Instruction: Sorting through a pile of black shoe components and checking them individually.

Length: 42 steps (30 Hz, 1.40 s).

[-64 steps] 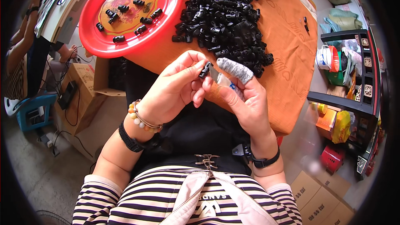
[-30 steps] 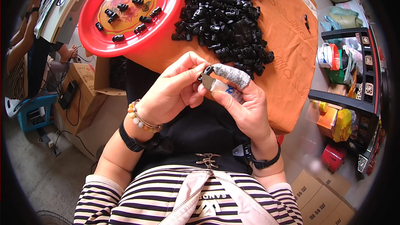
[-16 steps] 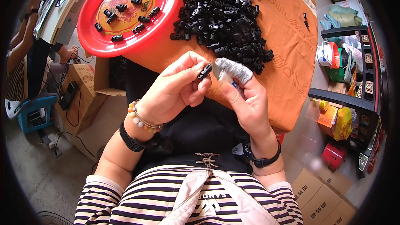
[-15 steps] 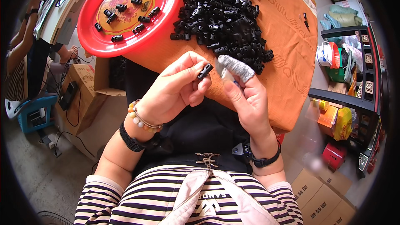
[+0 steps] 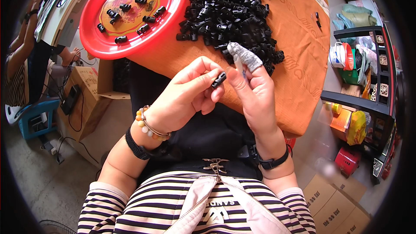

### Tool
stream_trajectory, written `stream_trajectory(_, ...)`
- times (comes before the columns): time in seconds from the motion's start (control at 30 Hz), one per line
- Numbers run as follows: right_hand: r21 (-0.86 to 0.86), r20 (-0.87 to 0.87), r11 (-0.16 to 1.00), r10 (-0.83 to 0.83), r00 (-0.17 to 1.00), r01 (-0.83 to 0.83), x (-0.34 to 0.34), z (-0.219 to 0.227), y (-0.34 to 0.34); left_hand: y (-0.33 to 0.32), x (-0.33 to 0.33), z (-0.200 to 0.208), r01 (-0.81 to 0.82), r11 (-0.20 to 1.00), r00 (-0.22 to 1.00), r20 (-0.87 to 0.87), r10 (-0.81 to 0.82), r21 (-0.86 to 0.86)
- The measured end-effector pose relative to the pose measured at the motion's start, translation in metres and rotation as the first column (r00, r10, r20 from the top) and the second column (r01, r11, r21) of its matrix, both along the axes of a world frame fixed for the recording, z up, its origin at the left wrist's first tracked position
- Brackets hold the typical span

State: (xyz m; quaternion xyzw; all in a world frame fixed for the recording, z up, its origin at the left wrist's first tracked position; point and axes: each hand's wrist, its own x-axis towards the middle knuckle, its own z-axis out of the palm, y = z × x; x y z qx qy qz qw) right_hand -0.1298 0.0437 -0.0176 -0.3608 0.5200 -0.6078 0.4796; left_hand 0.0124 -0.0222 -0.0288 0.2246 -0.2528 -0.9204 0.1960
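My left hand [image 5: 180, 97] pinches a small black cord lock [image 5: 219, 80] between thumb and fingertips, just off the near edge of the orange-covered table. Close beside it on the right, my right hand [image 5: 259, 97] is closed on a slim, pale tool [image 5: 239, 66], mostly hidden behind the thumb. A grey cloth finger sleeve [image 5: 246, 56] covers the index finger of that hand. Beyond both hands lies a big heap of black cord locks [image 5: 229, 13]. Several more rest apart from one another in a round red tray [image 5: 93, 45] at the far left.
The orange tablecloth [image 5: 299, 52] carries a few tiny dark pieces [image 5: 318, 19] at the right. A cardboard box [image 5: 91, 99] stands at left, near another person's arm [image 5: 28, 39] and a blue stool [image 5: 37, 115]. On the right are a crowded shelf [image 5: 359, 97] and cartons [image 5: 331, 206].
My left hand has shifted slightly right and nearer to me with the cord lock. My right index finger has lifted away toward the heap, and the gap between finger and thumb is wider.
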Motion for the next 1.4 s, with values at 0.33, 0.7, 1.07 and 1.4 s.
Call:
stream_trajectory(0.33,0.053,-0.007,0.996,0.079,0.997,-0.078,0.000,-0.001,0.014,-0.002,0.000,0.002,-0.153,0.988,0.988,0.026,0.153,0.016)
stream_trajectory(0.7,0.066,-0.053,0.993,0.102,0.993,-0.098,0.002,-0.003,0.017,0.000,0.002,0.001,-0.157,0.987,0.987,0.026,0.157,-0.028)
stream_trajectory(1.07,0.073,0.001,0.993,0.096,0.995,-0.096,0.001,-0.003,0.017,-0.002,0.002,0.000,-0.138,0.990,0.990,0.007,0.138,-0.012)
stream_trajectory(1.4,0.058,-0.072,0.992,0.117,0.991,-0.113,-0.007,0.000,0.016,-0.002,0.001,0.002,-0.126,0.992,0.992,0.010,0.126,-0.009)
